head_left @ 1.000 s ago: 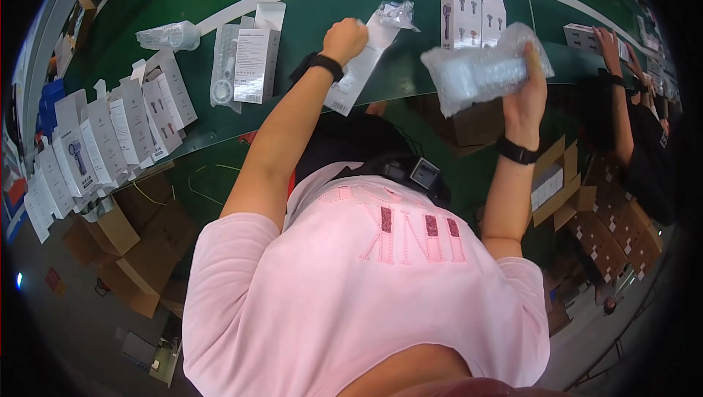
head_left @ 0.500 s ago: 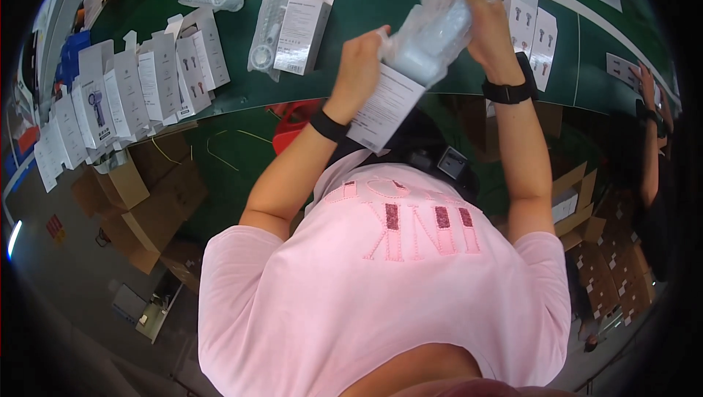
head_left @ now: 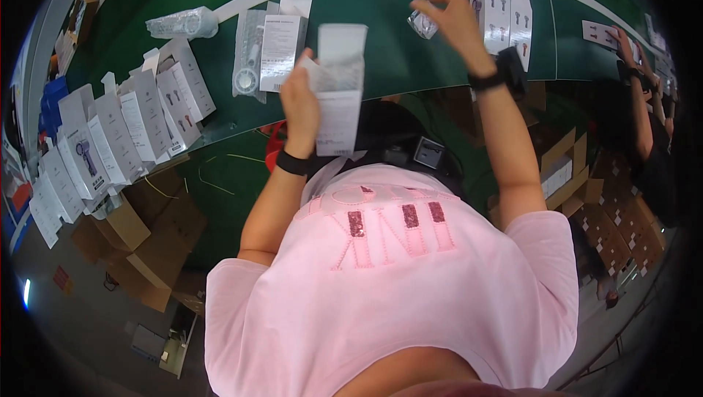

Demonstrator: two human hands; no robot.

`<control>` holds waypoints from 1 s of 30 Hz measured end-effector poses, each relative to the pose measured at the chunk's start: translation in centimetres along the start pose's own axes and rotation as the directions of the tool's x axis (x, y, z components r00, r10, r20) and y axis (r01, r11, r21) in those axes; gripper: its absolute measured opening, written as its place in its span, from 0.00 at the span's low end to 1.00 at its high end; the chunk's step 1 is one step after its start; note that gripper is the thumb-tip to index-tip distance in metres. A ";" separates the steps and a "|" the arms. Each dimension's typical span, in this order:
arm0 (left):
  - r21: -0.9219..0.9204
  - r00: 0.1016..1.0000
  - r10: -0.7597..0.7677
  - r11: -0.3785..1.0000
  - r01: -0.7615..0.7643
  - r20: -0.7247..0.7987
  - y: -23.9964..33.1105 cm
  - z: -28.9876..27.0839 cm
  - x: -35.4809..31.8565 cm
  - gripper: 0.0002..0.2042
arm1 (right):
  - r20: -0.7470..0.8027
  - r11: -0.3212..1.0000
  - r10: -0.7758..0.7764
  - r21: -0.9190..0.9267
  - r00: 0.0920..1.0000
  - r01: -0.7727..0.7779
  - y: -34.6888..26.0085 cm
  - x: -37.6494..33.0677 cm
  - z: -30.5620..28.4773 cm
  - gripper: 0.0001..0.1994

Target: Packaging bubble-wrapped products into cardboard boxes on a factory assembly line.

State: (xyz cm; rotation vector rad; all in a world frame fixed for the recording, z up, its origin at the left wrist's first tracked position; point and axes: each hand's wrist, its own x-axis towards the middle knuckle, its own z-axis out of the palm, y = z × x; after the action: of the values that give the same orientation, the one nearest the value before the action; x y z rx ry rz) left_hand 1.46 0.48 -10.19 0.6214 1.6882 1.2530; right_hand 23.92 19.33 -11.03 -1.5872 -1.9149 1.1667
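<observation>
While your left hand [head_left: 300,104] is clamped on the open white carton [head_left: 338,89], held upright above the green desk [head_left: 410,45], your right hand [head_left: 454,20] pinches a small clear-bagged part [head_left: 425,25] just off to the carton's right. Looks like the loading step. Next move likely needs the part lined up over the carton's open top flap, carton held steady.

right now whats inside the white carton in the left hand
The open-topped white cardboard carton in the left hand shows only its raised flap; its inside is hidden by its walls.
</observation>
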 end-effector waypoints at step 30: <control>-0.285 0.906 0.163 0.957 -0.050 0.391 12.1 -0.5 -1.9 0.24 | 0.970 0.933 0.122 -0.184 0.210 0.309 -27.2 -4.0 -4.4 0.16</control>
State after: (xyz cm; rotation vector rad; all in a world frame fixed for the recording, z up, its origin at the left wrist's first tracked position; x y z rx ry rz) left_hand 0.46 3.00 1.76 0.7591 1.1248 1.2942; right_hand 11.67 16.80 13.87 -0.6625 -3.0811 2.2270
